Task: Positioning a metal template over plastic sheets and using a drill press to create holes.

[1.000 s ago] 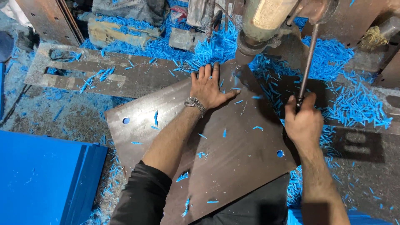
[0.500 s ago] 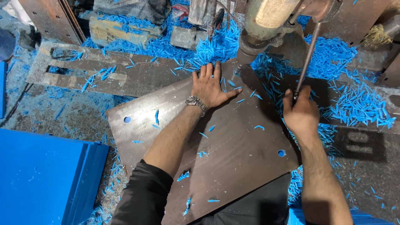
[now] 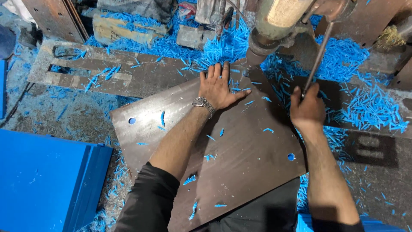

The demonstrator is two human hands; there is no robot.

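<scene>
The left hand (image 3: 219,88), fingers spread, presses flat on the brown metal plate (image 3: 240,159) lying under the drill press (image 3: 279,21) among blue shavings (image 3: 343,60), while the right hand (image 3: 307,107) has its fingers wrapped around the feed lever (image 3: 317,60).

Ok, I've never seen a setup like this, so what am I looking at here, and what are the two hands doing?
The single view comes from a camera on the person's head, looking down at their own arms. The left hand, with a wristwatch, lies flat on a large brown metal plate that has round holes near its corners. The right hand grips a thin metal lever that runs up to a drill-like machine standing over the plate's far corner. Blue shavings are scattered across the plate and the worktop around it. At lower left sits a stack of blue sheets. Behind lie a slotted metal bar and other metal pieces.
</scene>
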